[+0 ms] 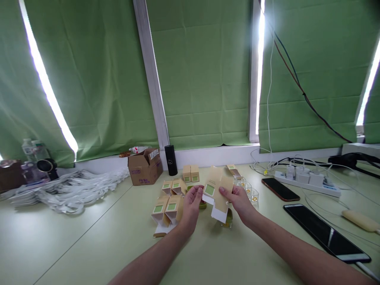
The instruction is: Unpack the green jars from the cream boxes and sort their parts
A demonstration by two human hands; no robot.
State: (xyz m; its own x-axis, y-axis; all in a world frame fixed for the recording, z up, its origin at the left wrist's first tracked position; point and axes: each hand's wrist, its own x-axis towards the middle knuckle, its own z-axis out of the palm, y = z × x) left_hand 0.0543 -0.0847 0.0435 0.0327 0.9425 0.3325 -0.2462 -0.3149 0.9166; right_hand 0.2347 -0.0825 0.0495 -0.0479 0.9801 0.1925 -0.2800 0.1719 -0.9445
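A flattened tan carton (221, 194) with a green label and white inner flaps is held up over the table. My left hand (192, 206) pinches its left edge, thumb in front. On the other side, my right hand (240, 201) grips the carton with the thumb pressed on its face. Left of my left hand stand tan boxes (166, 209) with green labels and open flaps. Two closed boxes (190, 173) sit farther back. Small clear glass cups (251, 194) are partly hidden beyond my right hand. Green items under the carton show only in part.
A brown cardboard box (145, 168) and a black cylinder (170, 160) stand by the wall. White straps (80, 190) lie piled at left. To the right are two phones (280, 190), a power strip (308, 184) with cables and a beige power bank (360, 220).
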